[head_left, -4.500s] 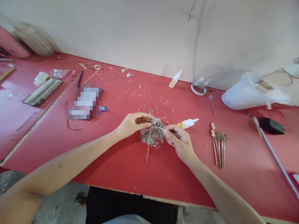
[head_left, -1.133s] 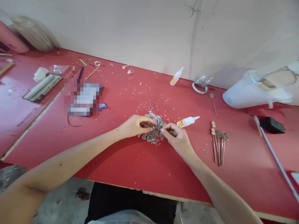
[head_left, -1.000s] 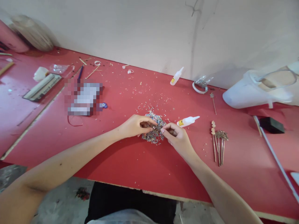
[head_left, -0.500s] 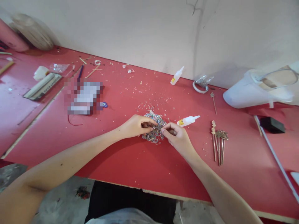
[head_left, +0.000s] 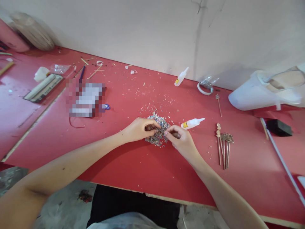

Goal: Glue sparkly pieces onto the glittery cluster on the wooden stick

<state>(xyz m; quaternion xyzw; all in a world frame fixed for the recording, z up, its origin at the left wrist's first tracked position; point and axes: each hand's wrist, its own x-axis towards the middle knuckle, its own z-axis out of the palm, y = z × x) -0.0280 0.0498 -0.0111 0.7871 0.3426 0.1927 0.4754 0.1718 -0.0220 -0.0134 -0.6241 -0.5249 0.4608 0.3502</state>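
A pile of tiny glittering, multicoloured chips (head_left: pixel 156 140) lies on the red tabletop, with both hands over it. On its left side my left hand (head_left: pixel 139 128) has curled fingers, thumb and index tips close together among the chips. My right hand (head_left: pixel 182 141) reaches in from the right, its thumb and forefinger pinched at the pile's edge. Whatever either hand's fingertips hold is too small to make out. Just beyond the right hand, a small white glue bottle (head_left: pixel 192 123) with a yellow label lies on its side.
Gold-coloured hairpin-like sticks (head_left: pixel 224 152) lie to the right, near a single stick (head_left: pixel 218 105). Another white bottle (head_left: pixel 181 77) and a tape-like ring (head_left: pixel 205 88) are near the wall. A white pitcher (head_left: pixel 250 92) and black block (head_left: pixel 278 128) sit at right; a long box (head_left: pixel 44 87) at left.
The view has shifted very slightly. Both hands stay in nearly the same place and pose over the pile; nothing else visibly moved.
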